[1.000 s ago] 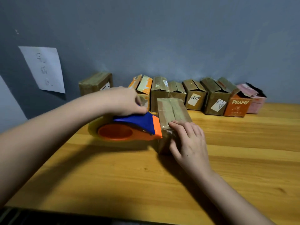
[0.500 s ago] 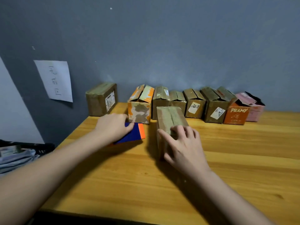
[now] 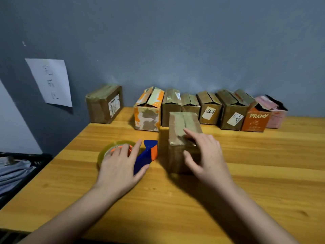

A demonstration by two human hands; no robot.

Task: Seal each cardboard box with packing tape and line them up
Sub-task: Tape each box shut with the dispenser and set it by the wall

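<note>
Brown cardboard fills the far edge of the wooden table (image 3: 246,173), and most of the job looks unfinished. Well beyond the left hand's (image 3: 119,166) fingertips and to their left, a taped box (image 3: 104,104) stands alone by the wall, apparently finished, under a sheet of paper (image 3: 50,81) with handwritten characters I cannot read with confidence.

The left hand lies flat, fingers straight and spread, on the tape dispenser (image 3: 140,155), which rests on its side on the table; the fingers cover the roll and the thumb lies along the blue handle, pressing rather than gripping.

Just right of that thumb stands the box in hand (image 3: 183,136), glossy tape showing across its top and front. The right hand (image 3: 207,155) rests on it with relaxed, nearly straight fingers over the top edge and the thumb on the front face, seemingly smoothing the strip.

Beyond those fingertips runs the row of untaped boxes (image 3: 211,110), flaps standing ajar: seven, I judge, still to seal. Two carry white labels, one reading "07"; the orange box (image 3: 255,120) says "PRAMY".
</note>
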